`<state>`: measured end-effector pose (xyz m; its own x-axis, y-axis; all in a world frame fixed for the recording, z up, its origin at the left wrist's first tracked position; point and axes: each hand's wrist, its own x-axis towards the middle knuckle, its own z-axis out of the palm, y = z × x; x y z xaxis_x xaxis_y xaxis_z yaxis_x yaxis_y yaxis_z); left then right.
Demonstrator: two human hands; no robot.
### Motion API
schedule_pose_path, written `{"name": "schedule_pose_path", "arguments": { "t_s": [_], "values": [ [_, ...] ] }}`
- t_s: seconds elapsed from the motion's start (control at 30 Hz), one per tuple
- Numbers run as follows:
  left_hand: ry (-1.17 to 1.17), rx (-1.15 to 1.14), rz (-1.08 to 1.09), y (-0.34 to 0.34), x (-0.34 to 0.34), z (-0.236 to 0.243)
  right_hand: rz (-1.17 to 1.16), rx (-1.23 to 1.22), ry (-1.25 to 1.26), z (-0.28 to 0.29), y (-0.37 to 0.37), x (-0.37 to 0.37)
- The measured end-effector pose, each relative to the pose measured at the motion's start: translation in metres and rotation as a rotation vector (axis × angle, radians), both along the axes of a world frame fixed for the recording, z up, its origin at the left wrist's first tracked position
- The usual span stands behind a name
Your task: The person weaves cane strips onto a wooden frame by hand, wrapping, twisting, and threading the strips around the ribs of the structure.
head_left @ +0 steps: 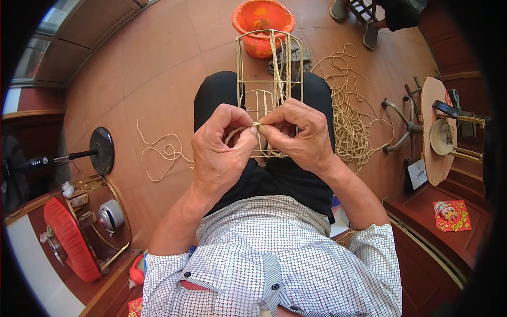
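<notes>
My left hand [222, 148] and my right hand [300, 131] meet over my lap, thumbs and fingertips pinched together. Between them they grip a thin, pale straw-coloured twisted cord [255, 124], which loops back inside my left fingers. Just under and beyond the fingertips is a gold-coloured wire frame [239, 59], resting between my knees. Several twisted strands [279, 68] of like cord run along its right half. Both hands hide part of the frame's near end, and whether the cord is knotted there I cannot tell.
A large tangle of cord [355, 119] lies on the floor right of my knees, and a loose cord end [168, 152] curls at left. An orange bucket [249, 21] stands beyond the frame. A round board [435, 148] and a standing fan's base [101, 150] flank me. Someone's feet show at top right.
</notes>
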<state>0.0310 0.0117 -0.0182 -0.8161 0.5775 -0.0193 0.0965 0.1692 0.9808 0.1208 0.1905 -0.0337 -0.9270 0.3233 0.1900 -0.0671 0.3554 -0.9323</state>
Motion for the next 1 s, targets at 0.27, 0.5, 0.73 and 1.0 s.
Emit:
{"name": "schedule_pose_path", "arguments": {
  "t_s": [0.27,0.5,0.73,1.0],
  "values": [
    [-0.178,0.069,-0.029,-0.009,0.003,0.001,-0.043,0.015,0.028,-0.002,-0.003,0.000],
    [-0.504,0.192,-0.020,-0.013,-0.001,0.001,-0.053,0.057,0.067,-0.003,-0.005,0.001],
    [-0.388,0.116,-0.094,-0.008,-0.011,-0.001,-0.043,0.074,0.075,-0.004,-0.004,0.002],
    [-0.308,-0.052,-0.203,-0.011,-0.027,0.009,0.007,0.113,0.090,-0.005,-0.001,0.002]
  ]
}}
